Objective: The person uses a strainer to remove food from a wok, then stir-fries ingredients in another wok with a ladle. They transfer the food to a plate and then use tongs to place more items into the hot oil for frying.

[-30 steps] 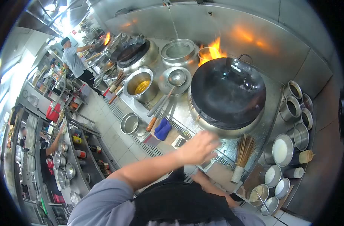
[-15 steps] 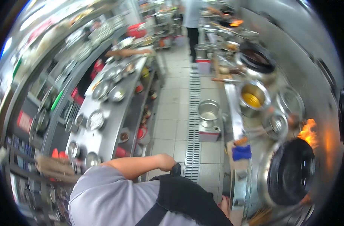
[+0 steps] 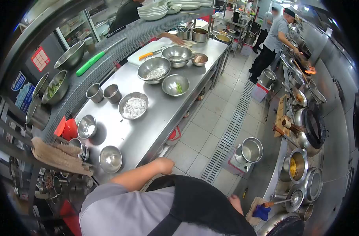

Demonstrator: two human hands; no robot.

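Observation:
My left hand hangs beside the front edge of the steel counter, over the tiled floor, its fingers curled in with nothing seen in them. My right hand is low at my right side, left of the stove edge; its fingers are mostly hidden. On the counter stand a bowl of white pieces, an empty steel bowl, a bowl with green pieces and two steel cups, one of them nearer the bowl.
A floor drain runs along the aisle, beside a steel pot on a box. To the right are a pot of yellow liquid, a blue cloth and woks. A co-worker stands at a flaming stove.
The view has turned left, bringing more of the counter and its bowls into sight. My left hand remains near the counter edge; my right hand is still at my side.

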